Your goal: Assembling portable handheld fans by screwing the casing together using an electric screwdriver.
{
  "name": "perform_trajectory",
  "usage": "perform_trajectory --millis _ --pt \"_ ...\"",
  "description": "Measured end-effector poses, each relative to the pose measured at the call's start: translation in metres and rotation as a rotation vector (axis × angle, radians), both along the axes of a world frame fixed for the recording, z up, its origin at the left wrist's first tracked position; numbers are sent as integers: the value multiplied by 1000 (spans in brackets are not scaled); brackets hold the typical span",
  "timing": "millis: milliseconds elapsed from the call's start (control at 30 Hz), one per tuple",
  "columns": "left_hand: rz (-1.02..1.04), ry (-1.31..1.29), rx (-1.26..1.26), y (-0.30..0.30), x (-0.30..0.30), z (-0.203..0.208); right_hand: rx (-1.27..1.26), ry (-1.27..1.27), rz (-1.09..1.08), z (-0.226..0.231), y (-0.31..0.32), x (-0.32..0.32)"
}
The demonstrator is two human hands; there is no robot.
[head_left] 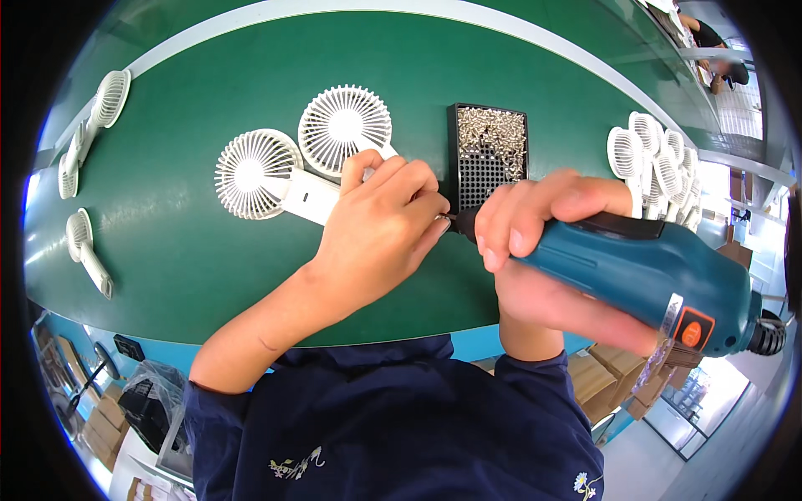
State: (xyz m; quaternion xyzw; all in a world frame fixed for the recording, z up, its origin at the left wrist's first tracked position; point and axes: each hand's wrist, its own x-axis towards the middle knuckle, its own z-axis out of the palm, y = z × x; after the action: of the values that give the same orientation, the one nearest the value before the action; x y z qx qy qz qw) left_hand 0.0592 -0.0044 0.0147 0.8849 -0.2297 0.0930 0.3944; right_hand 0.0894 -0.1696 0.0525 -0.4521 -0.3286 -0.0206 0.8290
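Teal electric screwdriver (643,271) gripped in the right hand (535,250) at 3 o'clock, bit tip meeting fingertips of the left hand (384,230), pinched over the handle of a white handheld fan (284,179) at centre. Black screw tray (489,154) at 1 o'clock, second fan (345,125) at 12, stacked fans (660,163) at 2, more fans (88,125) at 9 on the green table (209,267). Likely risk: bit slipping off an unseen screw onto fingers, given so close a pinch.
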Motion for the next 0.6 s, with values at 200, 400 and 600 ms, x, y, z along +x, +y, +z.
perform_trajectory --millis 200,400,600 --pt "-9 18 -15 1 -1 -1 77 13 39 -4 11 -2" --pt "-11 11 -8 2 0 0 -14 36 28 3 11 -4" --pt "-27 7 11 4 -2 1 5 42 19 18 -4 -7"
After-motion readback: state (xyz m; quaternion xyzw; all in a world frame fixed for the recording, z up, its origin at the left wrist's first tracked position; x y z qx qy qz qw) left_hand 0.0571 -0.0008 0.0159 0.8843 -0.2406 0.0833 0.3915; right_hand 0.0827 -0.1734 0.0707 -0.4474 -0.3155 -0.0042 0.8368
